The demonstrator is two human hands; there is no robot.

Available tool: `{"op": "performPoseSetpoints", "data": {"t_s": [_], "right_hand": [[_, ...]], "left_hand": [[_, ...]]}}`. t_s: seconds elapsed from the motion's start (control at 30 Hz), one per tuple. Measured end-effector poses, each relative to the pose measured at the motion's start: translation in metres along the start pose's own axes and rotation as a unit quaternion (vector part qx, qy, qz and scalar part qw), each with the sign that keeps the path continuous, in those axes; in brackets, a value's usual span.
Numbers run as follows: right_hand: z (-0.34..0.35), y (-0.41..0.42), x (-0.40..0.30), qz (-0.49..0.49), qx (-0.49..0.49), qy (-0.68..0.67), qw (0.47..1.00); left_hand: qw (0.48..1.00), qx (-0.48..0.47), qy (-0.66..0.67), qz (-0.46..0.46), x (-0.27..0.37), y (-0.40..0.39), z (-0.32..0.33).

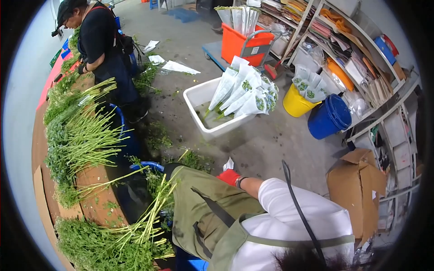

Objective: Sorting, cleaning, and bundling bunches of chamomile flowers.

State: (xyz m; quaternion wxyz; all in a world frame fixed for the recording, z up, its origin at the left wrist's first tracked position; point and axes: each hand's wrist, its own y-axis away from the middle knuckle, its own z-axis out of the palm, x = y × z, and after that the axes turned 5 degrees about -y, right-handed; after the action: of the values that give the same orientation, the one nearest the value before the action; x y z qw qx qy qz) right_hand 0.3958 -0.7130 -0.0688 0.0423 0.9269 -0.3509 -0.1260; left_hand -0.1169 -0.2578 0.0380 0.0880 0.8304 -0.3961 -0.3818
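My right hand [228,176], in a red glove, hangs low beside my green apron [210,193]. It grips a small, pointed white piece [229,164], apparently paper or plastic film. My left hand is out of view; a red sliver at the bottom edge may be its glove. Before me, a leafy bunch of cut stems [108,244] lies on the brown bench [98,200], its stem ends towards my apron. Farther along the bench is a large pile of cut flowers with bare green stems [95,142].
White-wrapped bouquets [244,91] lean in a white tub [217,130] on the floor. An orange crate [234,44], a yellow bucket [298,101], a blue bucket [329,117] and a cardboard box [349,189] stand near loaded shelves [359,61]. Another person [98,44] works at the bench.
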Motion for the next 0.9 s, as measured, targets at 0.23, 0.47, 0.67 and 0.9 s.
{"op": "performPoseSetpoints", "data": {"t_s": [0.23,0.47,0.67,0.9], "right_hand": [[-0.01,-0.011,-0.047,0.003,-0.065,-0.101,0.993],[-0.002,-0.015,-0.015,0.004,-0.022,-0.093,0.995],[-0.039,-0.001,-0.02,0.007,-0.027,-0.136,0.99],[-0.164,0.172,0.095,0.213,-0.147,0.085,0.962]], "left_hand": [[0.966,-0.028,0.146,-0.21,-0.028,0.012,0.106],[0.896,-0.059,0.231,-0.374,0.016,-0.015,-0.044],[0.902,-0.096,0.192,-0.374,0.016,-0.009,-0.031],[0.915,-0.122,0.201,-0.329,0.006,-0.015,-0.055]]}}
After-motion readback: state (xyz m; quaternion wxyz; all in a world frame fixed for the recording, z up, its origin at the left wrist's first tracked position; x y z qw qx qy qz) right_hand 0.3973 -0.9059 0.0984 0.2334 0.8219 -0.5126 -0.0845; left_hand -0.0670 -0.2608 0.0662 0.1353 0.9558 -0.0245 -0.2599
